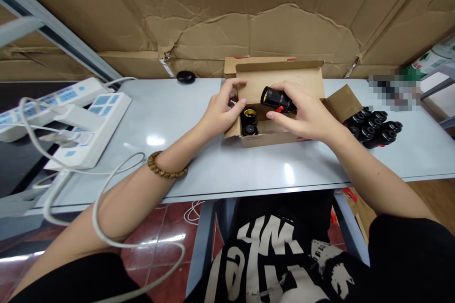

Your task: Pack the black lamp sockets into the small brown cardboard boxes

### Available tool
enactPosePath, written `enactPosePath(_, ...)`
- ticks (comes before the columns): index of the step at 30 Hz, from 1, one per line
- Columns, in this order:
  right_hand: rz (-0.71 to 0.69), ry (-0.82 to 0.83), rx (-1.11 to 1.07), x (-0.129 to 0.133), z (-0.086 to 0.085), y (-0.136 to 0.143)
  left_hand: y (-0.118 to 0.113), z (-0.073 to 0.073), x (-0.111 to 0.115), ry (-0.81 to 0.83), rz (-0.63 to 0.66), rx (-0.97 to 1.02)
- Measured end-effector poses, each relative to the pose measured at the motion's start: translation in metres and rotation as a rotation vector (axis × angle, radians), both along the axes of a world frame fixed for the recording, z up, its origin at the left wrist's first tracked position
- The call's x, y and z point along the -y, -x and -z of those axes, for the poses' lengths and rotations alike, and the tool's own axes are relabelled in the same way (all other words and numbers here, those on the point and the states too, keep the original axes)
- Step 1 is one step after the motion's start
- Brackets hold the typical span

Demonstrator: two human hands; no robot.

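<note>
In my right hand [300, 109] is a black flashlight [277, 99] with a red button and a yellow ring inside its head. I hold it tilted, head to the left, above an open cardboard box [277, 139]. My left hand [225, 106] grips the box's back left corner, the thumb reaching over the opening and the other fingers bent near the lid. Inside the box's left end, black flashlights [250, 116] stand upright, one showing a yellow ring. The flashlight's rear is hidden by my right fingers.
Several black flashlights [373, 128] stand grouped right of the box, by its side flap [343, 102]. A black oval object [186, 76] lies at the table's back edge. White power strips [103, 123] and a loose white cable [149, 245] are on the left. Cardboard sheeting [266, 9] covers the back.
</note>
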State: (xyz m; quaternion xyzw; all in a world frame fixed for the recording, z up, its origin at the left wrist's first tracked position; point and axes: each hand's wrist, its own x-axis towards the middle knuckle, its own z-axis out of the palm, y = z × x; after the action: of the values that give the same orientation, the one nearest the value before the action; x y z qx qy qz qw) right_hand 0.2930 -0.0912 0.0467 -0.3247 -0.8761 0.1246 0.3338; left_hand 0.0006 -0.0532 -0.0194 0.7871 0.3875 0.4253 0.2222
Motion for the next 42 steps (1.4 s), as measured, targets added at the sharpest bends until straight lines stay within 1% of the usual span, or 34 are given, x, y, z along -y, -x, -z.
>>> enactPosePath(8,0.016,-0.081,-0.016,-0.0041,0.0013,-0.0032,0.0002,-0.0008,0.0001,0.002,-0.007,0.002)
enactPosePath(14,0.025,-0.030,-0.010,-0.0033,0.0024,-0.0012,0.0014,0.0015,-0.0016,0.008,0.001,0.014)
enactPosePath(20,-0.027,0.002,0.018,-0.0047,0.0014,-0.0030,0.0018,0.0012,-0.0015,0.007,0.004,0.015)
enactPosePath(24,-0.014,0.039,0.021,-0.0041,0.0010,-0.0022,0.0015,0.0009,-0.0013,-0.005,0.003,0.004)
enactPosePath(33,-0.017,-0.008,0.063,-0.0035,0.0041,-0.0009,0.0002,-0.0003,-0.0009,-0.006,0.009,-0.001)
enactPosePath(38,-0.008,-0.033,0.074,-0.0015,0.0005,-0.0003,-0.0011,-0.0035,0.0017,-0.007,-0.034,-0.037)
enactPosePath(42,0.008,-0.015,0.074,0.0013,-0.0028,0.0017,-0.0022,-0.0051,0.0028,-0.012,-0.024,-0.043)
